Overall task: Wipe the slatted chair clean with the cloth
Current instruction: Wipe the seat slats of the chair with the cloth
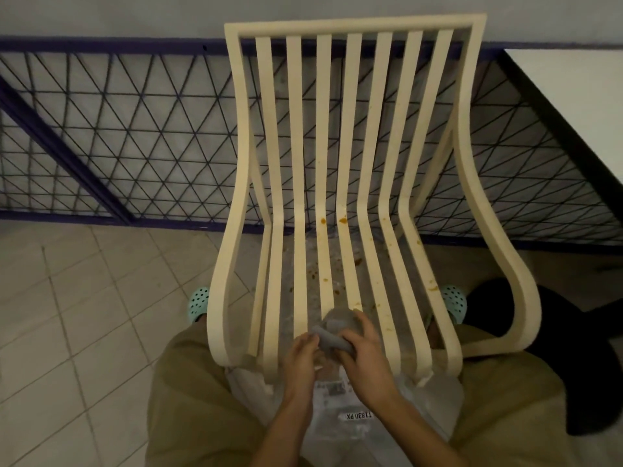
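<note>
Both hands meet at six o'clock over the seat's front edge. The left hand (301, 358) pinches one end of the grey cloth (333, 332) with curled fingers, and the right hand (364, 352) wraps around the other end. The cloth is bunched on the middle slats of the cream chair (324, 129), near its front edge. Orange-brown stains (343, 220) dot the slats toward twelve o'clock, at the seat's bend. A clear plastic sheet (337, 429) with a printed label lies below the hands. Teal clogs (198, 303) show at nine and three o'clock on the tiled floor (84, 298). Behind the chair stands a dark mesh railing (135, 129), with a white counter (573, 96) at two o'clock.
</note>
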